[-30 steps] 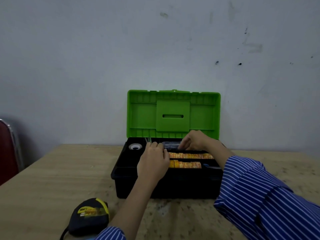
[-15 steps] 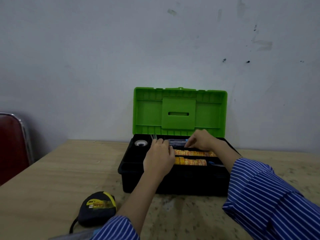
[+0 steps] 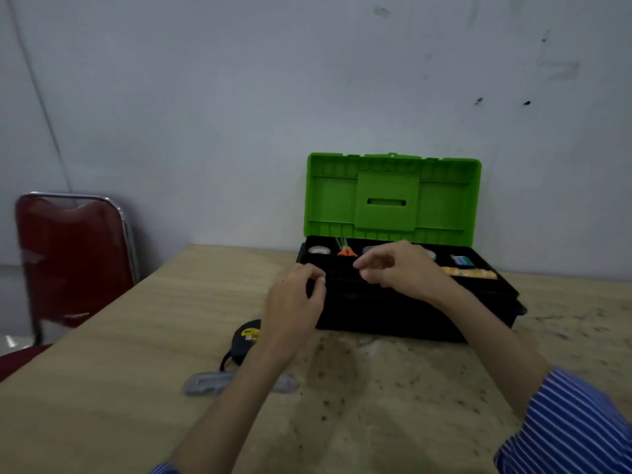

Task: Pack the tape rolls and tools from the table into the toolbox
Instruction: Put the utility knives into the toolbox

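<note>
Both hands hovering empty, fingers loosely curled: left hand (image 3: 295, 295) near toolbox (image 3: 393, 309) front-left corner, right hand (image 3: 398, 268) above tray. Next likely: fetching tape measure (image 3: 244, 340) lying before toolbox.

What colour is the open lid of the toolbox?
Bright green; the lid stands upright above the black toolbox base, shown clearly in the head view.
</note>
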